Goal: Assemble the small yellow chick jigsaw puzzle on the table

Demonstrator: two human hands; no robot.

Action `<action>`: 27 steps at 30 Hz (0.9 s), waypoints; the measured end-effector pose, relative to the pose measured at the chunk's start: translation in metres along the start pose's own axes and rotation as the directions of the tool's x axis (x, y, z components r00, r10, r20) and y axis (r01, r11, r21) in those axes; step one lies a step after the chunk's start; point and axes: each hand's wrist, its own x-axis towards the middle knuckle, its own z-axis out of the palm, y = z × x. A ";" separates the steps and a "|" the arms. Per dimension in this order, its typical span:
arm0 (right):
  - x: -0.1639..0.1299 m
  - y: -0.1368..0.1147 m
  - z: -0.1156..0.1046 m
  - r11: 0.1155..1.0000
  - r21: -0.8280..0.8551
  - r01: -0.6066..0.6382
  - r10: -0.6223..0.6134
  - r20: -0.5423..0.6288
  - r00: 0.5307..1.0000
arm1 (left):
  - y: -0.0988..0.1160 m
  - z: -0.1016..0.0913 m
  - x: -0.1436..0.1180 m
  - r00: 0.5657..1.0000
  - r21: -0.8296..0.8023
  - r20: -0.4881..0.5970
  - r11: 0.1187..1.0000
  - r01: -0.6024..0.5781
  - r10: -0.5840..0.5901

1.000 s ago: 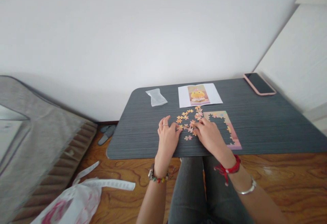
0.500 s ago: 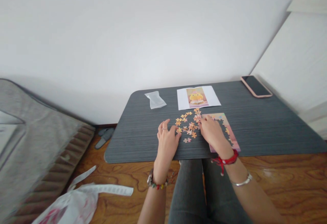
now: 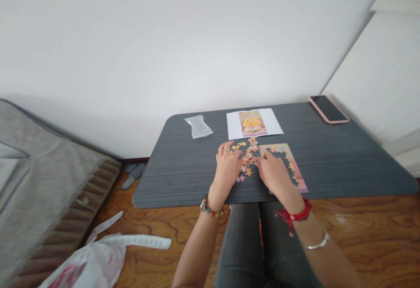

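On the dark grey table (image 3: 344, 161), near its front edge, we rest both hands among a scatter of loose puzzle pieces (image 3: 246, 154). Our left hand (image 3: 229, 167) lies palm down over the left part of the scatter, fingers loosely spread and flat; whether a piece sits under it we cannot tell. A ring shows on 1 finger, a beaded bracelet at the wrist. Our right hand (image 3: 274, 173) lies at the right edge of the scatter, fingertips curled down onto the pieces, partly covering the near left corner of the part-built puzzle frame (image 3: 290, 160); whether it pinches a piece we cannot tell. A red cord and a silver bangle circle that wrist.

The frame shows a pastel border with its middle unfilled. Just beyond the pieces lies the reference sheet (image 3: 253, 123), white paper printed with a yellow figure on pink; no writing is readable on it. Left of the sheet sits 1 clear plastic bag (image 3: 198, 126), with no readable label. At the far right corner lies 1 phone (image 3: 328, 109), screen dark, pink case, no brand visible. On the wooden floor to the left lie a white plastic bag (image 3: 98, 259) with pink print too blurred to read, and grey slippers (image 3: 133, 173) by the wall.
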 end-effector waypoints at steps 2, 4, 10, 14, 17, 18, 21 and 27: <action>-0.003 -0.003 0.002 1.000 0.002 -0.003 0.003 0.000 1.000 | 0.004 0.000 0.009 0.999 0.006 0.009 0.999 -0.040 0.040; -0.006 -0.005 0.004 1.000 0.010 -0.013 0.013 0.001 1.000 | 0.006 0.002 0.013 0.997 0.011 0.023 0.998 -0.067 0.067; -0.005 -0.007 0.006 0.996 0.052 -0.073 0.075 -0.019 0.997 | 0.007 0.014 0.006 0.995 0.011 0.060 0.997 -0.074 0.073; -0.001 -0.009 0.006 0.991 0.058 -0.117 0.120 -0.056 0.991 | 0.007 0.015 -0.001 0.998 0.029 0.041 0.998 -0.047 0.046; 0.000 -0.011 0.007 0.994 0.053 -0.100 0.103 -0.071 0.992 | 0.006 0.012 -0.005 0.999 0.031 0.022 0.999 -0.026 0.026; 0.000 -0.011 0.007 0.994 0.052 -0.091 0.095 -0.073 0.993 | 0.006 0.011 -0.007 0.999 0.026 0.018 0.999 -0.027 0.026; -0.001 -0.010 0.010 0.995 0.054 -0.089 0.094 -0.087 0.992 | 0.006 0.009 -0.009 0.999 0.001 0.014 0.999 -0.042 0.042; -0.007 -0.007 0.015 0.993 0.075 -0.096 0.108 -0.180 0.978 | 0.013 0.010 -0.011 0.995 -0.037 0.017 0.994 -0.101 0.101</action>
